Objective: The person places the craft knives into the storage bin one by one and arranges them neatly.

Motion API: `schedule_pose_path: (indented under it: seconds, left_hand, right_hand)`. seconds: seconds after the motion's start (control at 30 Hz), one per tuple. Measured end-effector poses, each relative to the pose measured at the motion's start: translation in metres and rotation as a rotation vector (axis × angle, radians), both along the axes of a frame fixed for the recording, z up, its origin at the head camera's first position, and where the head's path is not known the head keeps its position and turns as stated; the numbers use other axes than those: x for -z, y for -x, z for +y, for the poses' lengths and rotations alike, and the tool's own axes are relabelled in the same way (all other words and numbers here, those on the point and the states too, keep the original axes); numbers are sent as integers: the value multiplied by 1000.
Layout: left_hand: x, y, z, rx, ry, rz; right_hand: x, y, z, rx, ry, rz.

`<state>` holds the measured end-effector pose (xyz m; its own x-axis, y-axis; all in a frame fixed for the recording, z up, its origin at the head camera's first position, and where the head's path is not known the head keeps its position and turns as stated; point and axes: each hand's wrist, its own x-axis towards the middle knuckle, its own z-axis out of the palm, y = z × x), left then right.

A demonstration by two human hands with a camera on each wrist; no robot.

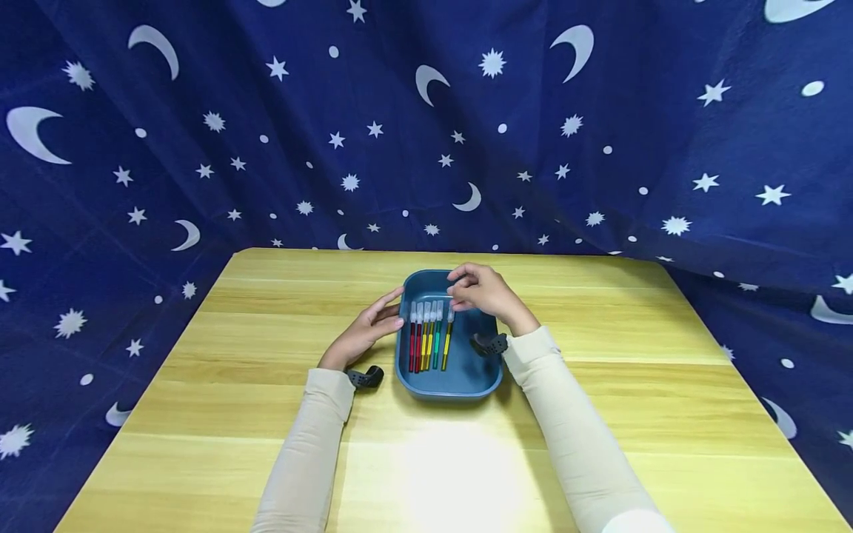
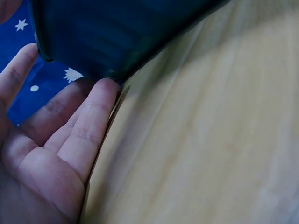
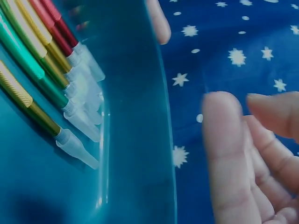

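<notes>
A blue rectangular tray (image 1: 463,383) holds several slim craft knives with metallic red, gold and green handles and cloudy clear caps. The red knife (image 1: 412,352) lies furthest left in a side-by-side row that ends with a green knife (image 1: 436,348). A gold knife (image 1: 446,352) lies slightly apart, to the right of the green one. At the tray's left side, my left hand (image 1: 362,334) touches the wall with fairly straight fingers. My right hand (image 1: 492,295) hovers over the far right part of the tray, fingers loosely bent, nothing between thumb and forefinger (image 3: 224,140).
The tray stands on a light wooden table (image 1: 266,333). Behind the table hangs a dark blue cloth (image 1: 400,185) with white moons and stars. Each wrist wears a black camera strap, the left one (image 1: 366,377) close beside the tray.
</notes>
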<state>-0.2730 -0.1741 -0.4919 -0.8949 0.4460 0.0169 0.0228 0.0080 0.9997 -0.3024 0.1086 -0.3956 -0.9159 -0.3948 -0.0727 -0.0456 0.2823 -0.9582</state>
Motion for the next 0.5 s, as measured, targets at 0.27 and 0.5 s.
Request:
schedule_pose_path:
  seconds: [0.27,0.5]
  left_hand:
    - [-3,-1,-3,-15,15,-24]
    - [-22,-9,-3,-47,79,15]
  right_hand:
    - [5,-15,26,145,200,168]
    - [11,-29,55,267,138,286]
